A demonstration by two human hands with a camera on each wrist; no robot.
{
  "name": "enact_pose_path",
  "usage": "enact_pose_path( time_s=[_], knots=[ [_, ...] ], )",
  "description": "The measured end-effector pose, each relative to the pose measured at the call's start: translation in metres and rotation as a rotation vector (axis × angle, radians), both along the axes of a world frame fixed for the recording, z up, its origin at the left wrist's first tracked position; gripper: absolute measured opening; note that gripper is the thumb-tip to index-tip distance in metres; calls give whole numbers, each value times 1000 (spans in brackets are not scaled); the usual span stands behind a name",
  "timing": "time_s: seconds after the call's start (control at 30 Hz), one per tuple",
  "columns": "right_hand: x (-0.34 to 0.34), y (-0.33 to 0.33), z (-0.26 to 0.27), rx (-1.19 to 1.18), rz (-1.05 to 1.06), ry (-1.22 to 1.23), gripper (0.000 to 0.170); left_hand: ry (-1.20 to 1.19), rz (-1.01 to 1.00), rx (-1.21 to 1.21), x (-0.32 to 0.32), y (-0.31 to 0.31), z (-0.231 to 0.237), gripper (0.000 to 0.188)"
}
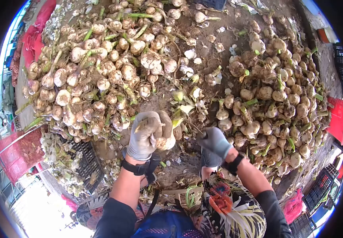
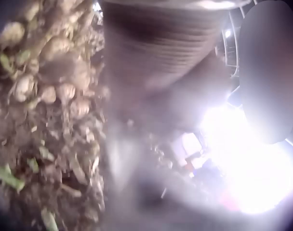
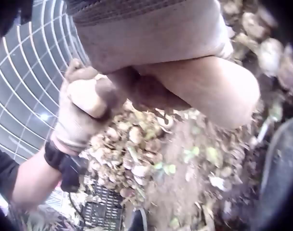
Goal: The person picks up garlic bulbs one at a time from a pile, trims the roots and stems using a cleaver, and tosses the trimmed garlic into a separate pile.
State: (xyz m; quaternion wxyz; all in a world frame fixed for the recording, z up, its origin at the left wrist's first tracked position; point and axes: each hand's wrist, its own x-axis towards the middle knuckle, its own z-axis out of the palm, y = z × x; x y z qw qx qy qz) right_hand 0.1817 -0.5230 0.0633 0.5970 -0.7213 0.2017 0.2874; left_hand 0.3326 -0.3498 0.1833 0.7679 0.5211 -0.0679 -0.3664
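In the head view the left hand [image 1: 144, 133], in a dirty pale glove, grips a garlic bulb [image 1: 165, 142] near the middle, with yellow-green leaf [image 1: 177, 122] beside it. To its right the gloved right hand [image 1: 214, 141] has its fingers curled, a thin dark item [image 1: 195, 127] jutting from them toward the left hand; what it is cannot be told. The right wrist view has the right glove [image 3: 161, 57] large and close, with the left hand [image 3: 81, 108] behind it. The left wrist view is blurred, the left glove [image 2: 161, 62] filling its middle.
Heaps of garlic with stalks lie at left [image 1: 108, 69] and right [image 1: 272, 93], loose skins on the soil between them. A black crate [image 1: 87, 164] stands at lower left, another [image 1: 321, 185] at lower right. Red netting [image 1: 338, 119] lies at the right edge.
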Motion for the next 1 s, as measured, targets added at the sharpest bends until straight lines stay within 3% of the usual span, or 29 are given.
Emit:
enact_pose_path(
  time_s=[0.03, 0.07, 0.1, 0.17, 0.2, 0.23, 0.3, 0.37, 0.43, 0.5, 0.53, 0.57, 0.63, 0.77, 0.83, 0.87, 0.9, 1.0],
  knots=[
    [-13, 5, -5, -136, 98, 91, 21, 18, 19, -218, 2, 0, 1, 42],
    [-17, 7, 3, 16, -44, 143, 25, -39, -50, -93, 12, 1, 3, 47],
    [-19, 6, 2, 9, -42, 136, 25, 99, -44, -82, 15, 13, -24, 44],
    [-20, 13, -5, 88, -114, 130, 24, 196, 17, 313, 16, -22, -7, 34],
    [-4, 10, 15, 18, -38, 181, 19, -56, -177, 298, 15, -38, -12, 22],
    [-23, 19, -22, 79, -91, -83, 17, -372, -375, 215, 3, -71, -15, 28],
    [-16, 20, -22, 85, -110, -105, 18, -759, -360, -124, -20, -140, 30, 33],
    [-9, 13, -22, 88, -173, -135, 20, -825, -297, -1, -6, -150, 44, 40],
    [-4, 3, -15, 104, -255, -104, 21, -1046, 42, 423, 41, -134, 29, 48],
    [7, -8, 0, 147, -357, 35, 22, -1294, 158, 1016, 93, -81, -14, 59],
    [8, -12, 0, 181, -388, 68, 22, -1111, 232, 1209, 106, -58, -45, 63],
    [15, -13, 6, 164, -418, 58, 19, -767, 189, 1277, 122, -42, -59, 66],
    [32, -12, 21, 263, -541, 59, 16, -469, 140, 1150, 139, -19, -104, 67],
    [60, -15, 32, 357, -645, -16, 15, -583, 152, 970, 128, -16, -112, 66],
    [76, -23, 49, 337, -723, 0, 18, -980, 140, 989, 109, -7, -103, 66],
    [80, -26, 50, 337, -743, -55, 22, -899, 103, 966, 93, -12, -84, 66],
    [82, -27, 41, 352, -765, -65, 25, -962, 55, 944, 81, -8, -79, 67],
    [92, -25, 57, 381, -731, -113, 28, -672, -142, 624, 34, -19, -44, 71]
  ],
)
